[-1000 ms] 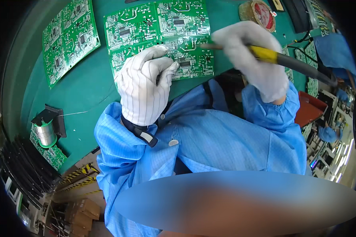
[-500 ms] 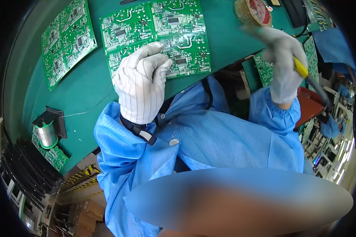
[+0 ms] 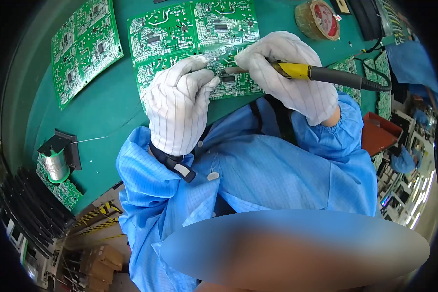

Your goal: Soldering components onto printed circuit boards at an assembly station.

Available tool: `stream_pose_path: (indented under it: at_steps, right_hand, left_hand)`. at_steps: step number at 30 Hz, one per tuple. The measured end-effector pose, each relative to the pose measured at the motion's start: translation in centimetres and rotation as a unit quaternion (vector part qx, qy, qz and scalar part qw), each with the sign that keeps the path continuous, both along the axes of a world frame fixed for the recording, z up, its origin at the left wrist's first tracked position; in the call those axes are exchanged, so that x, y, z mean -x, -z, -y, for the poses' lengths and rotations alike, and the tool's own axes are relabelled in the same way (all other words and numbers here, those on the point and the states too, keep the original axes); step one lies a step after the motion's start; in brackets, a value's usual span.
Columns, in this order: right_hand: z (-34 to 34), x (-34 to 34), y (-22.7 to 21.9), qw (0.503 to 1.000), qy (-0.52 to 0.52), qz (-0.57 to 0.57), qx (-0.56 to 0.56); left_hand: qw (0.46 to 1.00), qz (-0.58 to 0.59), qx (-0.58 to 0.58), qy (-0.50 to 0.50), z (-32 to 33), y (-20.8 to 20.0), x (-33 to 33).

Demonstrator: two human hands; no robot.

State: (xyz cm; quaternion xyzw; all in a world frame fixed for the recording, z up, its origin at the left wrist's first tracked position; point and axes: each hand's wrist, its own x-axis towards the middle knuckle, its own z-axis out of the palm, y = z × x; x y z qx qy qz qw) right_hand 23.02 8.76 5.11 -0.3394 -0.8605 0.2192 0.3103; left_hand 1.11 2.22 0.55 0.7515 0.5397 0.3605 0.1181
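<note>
A green circuit board panel (image 3: pixel 161 39) lies on the bench in front of me. My right hand (image 3: pixel 289 80), in a white striped glove, grips a soldering iron (image 3: pixel 333 76) by its yellow and black handle. The iron's tip points left, at the near part of the panel. My left hand (image 3: pixel 179 107), also gloved, rests at the panel's near left part with fingers pinched. Thin solder wire (image 3: pixel 96 139) runs from a spool (image 3: pixel 56 166) at the left up to this hand; its end is hidden by the fingers.
Another green panel (image 3: pixel 85 53) lies to the left on the green bench mat (image 3: pixel 107 114). A round container with a red inside (image 3: pixel 321 20) stands at the far right. More boards (image 3: pixel 348 68) and a red tray (image 3: pixel 378 134) are on the right. Black strips (image 3: pixel 34 211) stand at the lower left.
My right hand has swung left from beside the round container, bringing the soldering iron's tip to the panel. My left hand has barely moved and stays pinched.
</note>
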Motion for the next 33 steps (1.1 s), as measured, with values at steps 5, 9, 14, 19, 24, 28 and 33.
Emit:
stream_pose_path:
  at_steps: [5, 9, 14, 19, 24, 28, 33]
  right_hand:
    - [-0.1, 0.2, 0.1, 1.0, 0.006, 0.012, -0.008]
    - [0.0, 0.0, -0.2, 0.999, 0.024, -0.002, 0.027]
    - [-0.1, -0.3, -0.5, 1.0, 0.016, 0.018, 0.009]
    - [-0.2, -0.8, -0.7, 0.999, 0.015, 0.024, 0.018]
    - [0.2, -2.3, -1.3, 0.996, 0.039, 0.001, 0.076]
    - [1.6, -5.3, -1.6, 0.963, 0.103, -0.162, 0.188]
    - [1.3, -9.0, 0.9, 0.941, 0.309, -0.137, 0.015]
  left_hand:
    - [1.0, -0.007, -0.003, 0.002, 0.0, 0.0, 0.1]
    - [1.0, -0.012, -0.001, 0.001, 0.1, -0.1, 0.0]
    - [1.0, -0.002, -0.009, 0.002, 0.1, -0.1, 0.0]
    - [1.0, -0.006, -0.013, 0.002, 0.0, -0.1, 0.0]
    - [1.0, -0.009, 0.0, 0.008, 0.0, -0.2, 0.1]
    - [1.0, -0.012, 0.004, 0.007, 0.0, -0.5, 0.3]
    - [0.999, -0.015, 0.03, -0.003, 0.1, -1.0, 0.2]
